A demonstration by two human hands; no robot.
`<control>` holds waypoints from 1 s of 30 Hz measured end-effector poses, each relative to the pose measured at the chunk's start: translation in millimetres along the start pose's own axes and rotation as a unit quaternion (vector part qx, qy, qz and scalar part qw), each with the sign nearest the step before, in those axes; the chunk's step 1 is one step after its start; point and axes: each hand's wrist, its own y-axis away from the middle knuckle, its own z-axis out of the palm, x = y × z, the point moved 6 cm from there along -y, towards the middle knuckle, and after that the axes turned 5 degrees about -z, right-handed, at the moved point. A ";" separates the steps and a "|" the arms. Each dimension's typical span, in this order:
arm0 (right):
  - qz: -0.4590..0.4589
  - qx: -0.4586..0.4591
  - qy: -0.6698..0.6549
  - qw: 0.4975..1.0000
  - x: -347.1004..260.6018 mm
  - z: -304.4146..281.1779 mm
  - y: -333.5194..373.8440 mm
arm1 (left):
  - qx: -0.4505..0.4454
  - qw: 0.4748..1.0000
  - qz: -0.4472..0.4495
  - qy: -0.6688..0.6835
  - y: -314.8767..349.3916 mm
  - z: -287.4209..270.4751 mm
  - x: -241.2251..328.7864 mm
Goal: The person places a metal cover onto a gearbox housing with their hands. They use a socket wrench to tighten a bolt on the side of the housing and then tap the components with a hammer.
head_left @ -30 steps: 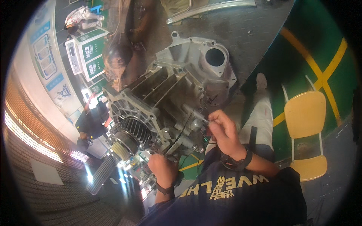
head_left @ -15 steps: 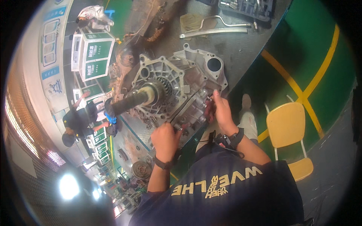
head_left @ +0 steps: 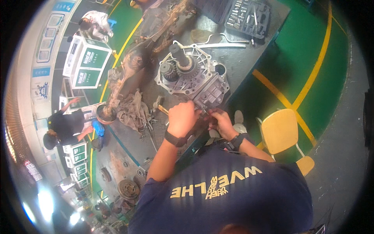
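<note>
A grey metal gearbox housing (head_left: 208, 90) rests on the workbench, open side up, with a thick splined shaft (head_left: 180, 55) standing out of it and a smaller gear (head_left: 168, 71) beside that. My left hand (head_left: 182, 119) is closed in a fist at the housing's near edge. My right hand (head_left: 220, 121) is just to its right, fingers curled and pinched at the same edge. Small metallic and reddish bits show between the hands, but what the fingers grip cannot be made out. The left hand covers part of the near edge.
Left of the housing lie a hammer (head_left: 161, 108) and a crumpled rag (head_left: 134, 111). Behind it are metal bars (head_left: 222, 45) and a socket set case (head_left: 249, 17). A yellow chair (head_left: 279, 130) stands at right. Another person (head_left: 70, 124) works across the bench.
The housing appears farther off, and its shaft now points up the picture instead of toward the lower left. My hands have come closer together at the near edge. The whole view has shifted.
</note>
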 end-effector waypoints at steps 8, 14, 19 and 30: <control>-0.132 0.020 0.049 0.990 10.1 29.4 -9.8 | 0.008 0.997 0.072 0.033 2.8 9.2 -9.8; -0.147 0.014 -0.007 0.989 25.8 17.1 -39.9 | 0.049 0.993 0.098 0.036 19.4 -8.8 -19.8; -0.124 -0.016 -0.027 0.992 27.9 28.3 -29.5 | 0.057 0.992 0.044 0.108 39.6 -20.7 -60.7; -0.154 -0.031 -0.040 0.987 28.0 24.2 -42.9 | 0.177 0.905 0.076 0.380 77.3 -7.9 -89.5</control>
